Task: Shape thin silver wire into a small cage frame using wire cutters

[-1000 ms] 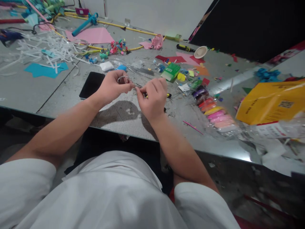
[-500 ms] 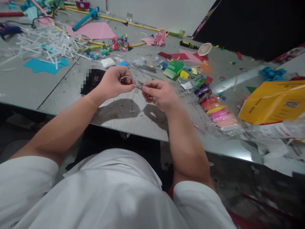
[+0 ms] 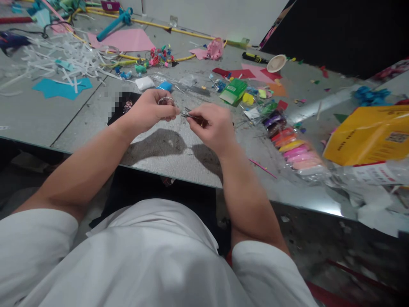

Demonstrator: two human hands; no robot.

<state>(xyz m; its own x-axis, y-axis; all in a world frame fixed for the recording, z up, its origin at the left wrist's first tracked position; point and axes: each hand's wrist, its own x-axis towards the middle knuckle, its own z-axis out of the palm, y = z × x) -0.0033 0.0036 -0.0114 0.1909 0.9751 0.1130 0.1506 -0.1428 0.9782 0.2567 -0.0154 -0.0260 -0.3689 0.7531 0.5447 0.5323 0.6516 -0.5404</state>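
Observation:
My left hand (image 3: 148, 110) pinches a thin, silvery, chain-like loop (image 3: 166, 99) between thumb and fingers, above the table. Facing it, my right hand (image 3: 217, 123) is closed round a small metal tool, whose narrow tips (image 3: 186, 112) point at the left fingertips. Most of the tool is hidden in the fist, so its exact kind does not show. The tips meet or nearly meet the end of the loop by my left thumb. Behind my left wrist lies a dark flat object (image 3: 123, 104), partly blurred out.
Clay packets (image 3: 297, 149) and a yellow bag (image 3: 367, 136) lie to the right. Farther back are a green packet (image 3: 234, 91), a cutter knife (image 3: 254, 58) and small coloured trinkets (image 3: 159, 55). White paper strips (image 3: 64, 59) cover the left. The table's front edge (image 3: 172, 179) runs close to my body.
My right hand has turned so that its back faces up more, with the fingers curled round the tool. The left hand has shifted slightly left, still pinching the loop.

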